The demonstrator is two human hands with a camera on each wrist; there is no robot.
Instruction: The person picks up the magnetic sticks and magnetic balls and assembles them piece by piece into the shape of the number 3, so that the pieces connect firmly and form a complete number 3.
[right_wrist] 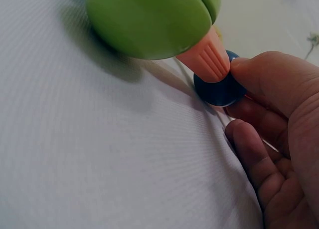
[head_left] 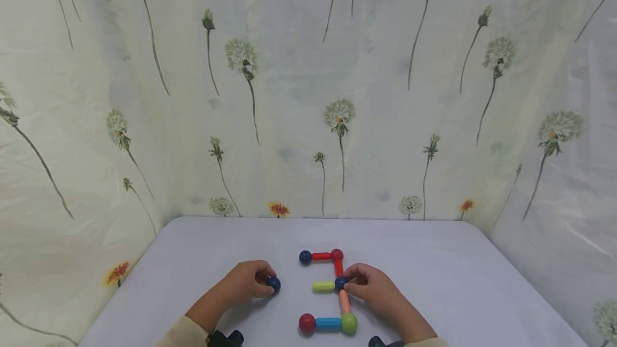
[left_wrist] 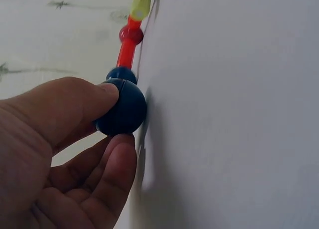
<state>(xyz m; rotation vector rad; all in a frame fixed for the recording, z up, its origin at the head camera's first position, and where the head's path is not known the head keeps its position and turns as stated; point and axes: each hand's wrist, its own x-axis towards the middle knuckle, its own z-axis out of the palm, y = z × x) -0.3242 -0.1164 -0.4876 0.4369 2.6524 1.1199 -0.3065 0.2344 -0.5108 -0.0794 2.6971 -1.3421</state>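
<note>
Between thumb and fingers, my left hand [head_left: 251,281] pinches a loose dark blue ball [left_wrist: 127,111], left of the joined sticks and balls. My right hand [head_left: 373,285] grips the dark blue ball [head_left: 340,283] midway down the right side of that figure. From this ball a yellow-green stick [head_left: 323,286] points left, its far end bare. Above, a red stick [head_left: 339,268] leads to a dark red ball [head_left: 337,255]; another red stick [head_left: 321,256] runs left to a blue ball [head_left: 306,257]. Below, an orange stick [head_left: 344,302] meets a green ball [head_left: 349,323].
At the figure's bottom, a light blue stick [head_left: 329,324] links the green ball to a red ball [head_left: 307,324]. Everything lies on a white-covered table [head_left: 217,245]. A curtain [head_left: 289,95] printed with dandelions surrounds it at the back and sides.
</note>
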